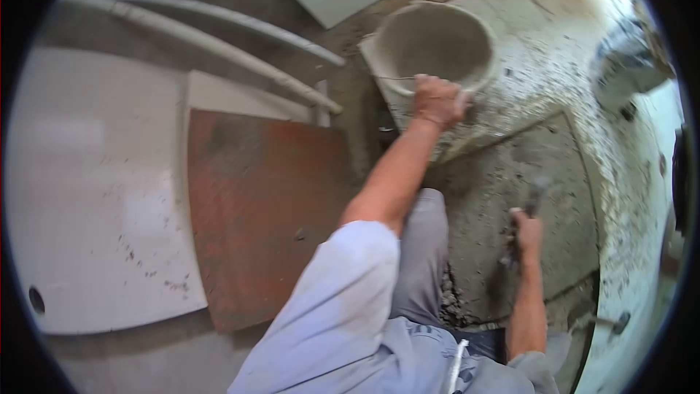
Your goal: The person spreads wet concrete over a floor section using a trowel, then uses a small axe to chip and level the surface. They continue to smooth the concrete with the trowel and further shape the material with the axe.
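My left hand (440,102) is closed at the near rim of a large pale bucket (386,47), gripping its thin wire handle (394,78). The bucket's inside is coated in grey, and its mouth faces me. Lower down on the right, my right hand (530,235) is closed around a small grey tool (538,191), smeared by motion, so its kind is unclear. That hand is over a dark grey, cement-smeared board (561,226) scattered with crumbs.
A reddish-brown board (270,211) lies on white panels (95,175) at left. Two pale pipes (211,40) cross behind them. A crumb-strewn white sheet (539,36) extends under the bucket. At right are a plastic bag (620,62) and a hammer-like tool (618,322).
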The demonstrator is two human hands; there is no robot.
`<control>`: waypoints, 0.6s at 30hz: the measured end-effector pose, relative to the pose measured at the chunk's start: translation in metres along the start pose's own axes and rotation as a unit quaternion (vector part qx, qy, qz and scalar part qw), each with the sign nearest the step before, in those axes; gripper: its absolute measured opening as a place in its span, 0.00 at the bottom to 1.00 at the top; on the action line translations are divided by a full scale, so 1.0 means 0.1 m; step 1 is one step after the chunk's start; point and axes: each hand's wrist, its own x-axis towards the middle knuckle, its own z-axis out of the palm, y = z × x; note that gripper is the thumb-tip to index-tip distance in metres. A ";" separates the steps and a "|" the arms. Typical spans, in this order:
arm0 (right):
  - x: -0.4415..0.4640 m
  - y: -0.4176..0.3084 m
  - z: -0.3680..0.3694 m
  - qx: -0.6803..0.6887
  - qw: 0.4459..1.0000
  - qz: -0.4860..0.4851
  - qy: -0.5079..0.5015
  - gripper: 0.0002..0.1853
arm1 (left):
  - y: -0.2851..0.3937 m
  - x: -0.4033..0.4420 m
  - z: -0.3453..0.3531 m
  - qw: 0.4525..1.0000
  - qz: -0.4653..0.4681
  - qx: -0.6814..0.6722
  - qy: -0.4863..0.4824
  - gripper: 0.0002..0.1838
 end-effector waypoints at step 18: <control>-0.11 -0.05 0.13 0.214 0.977 -0.009 0.011 0.12 | -0.07 0.04 0.02 1.000 -0.002 -0.004 -0.021 0.19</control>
